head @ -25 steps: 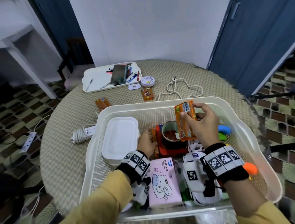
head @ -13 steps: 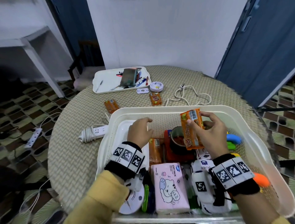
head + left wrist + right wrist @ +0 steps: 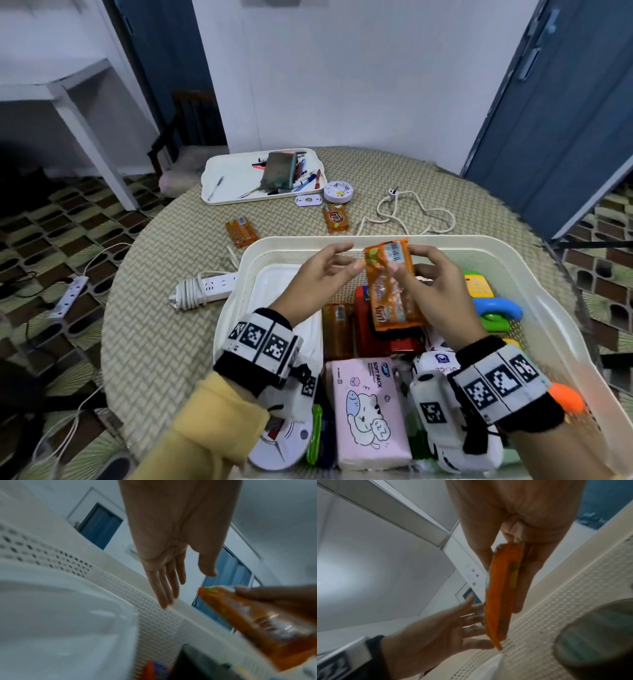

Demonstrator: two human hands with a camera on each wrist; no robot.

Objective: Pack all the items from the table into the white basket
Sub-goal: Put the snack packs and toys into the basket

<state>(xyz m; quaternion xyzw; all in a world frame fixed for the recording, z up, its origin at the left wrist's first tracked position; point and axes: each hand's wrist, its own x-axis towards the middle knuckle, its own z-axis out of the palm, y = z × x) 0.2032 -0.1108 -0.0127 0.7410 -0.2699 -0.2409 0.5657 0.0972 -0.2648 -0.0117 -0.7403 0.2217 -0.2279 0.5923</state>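
Note:
My right hand (image 3: 402, 265) holds an orange biscuit packet (image 3: 392, 284) upright over the middle of the white basket (image 3: 561, 329), thumb in front and fingers behind; the right wrist view shows the packet (image 3: 502, 595) edge-on between them. My left hand (image 3: 337, 263) is open, fingers straight, their tips at the packet's left edge. In the left wrist view the open left hand (image 3: 173, 577) is just left of the packet (image 3: 254, 623). Two more orange packets (image 3: 241, 232) (image 3: 336, 217) lie on the table beyond the basket.
In the basket lie a white lidded box (image 3: 274, 291), a pink tissue pack (image 3: 368, 411), a red tape holder (image 3: 363, 322) and coloured toys (image 3: 493, 305). On the table are a white tray of pens (image 3: 233, 178), a round white device (image 3: 338, 192), a power strip (image 3: 205, 287) and a white cord (image 3: 411, 212).
My left hand has risen from the white box and moved right, opening up to the packet's left edge. The right hand holds the packet in about the same place.

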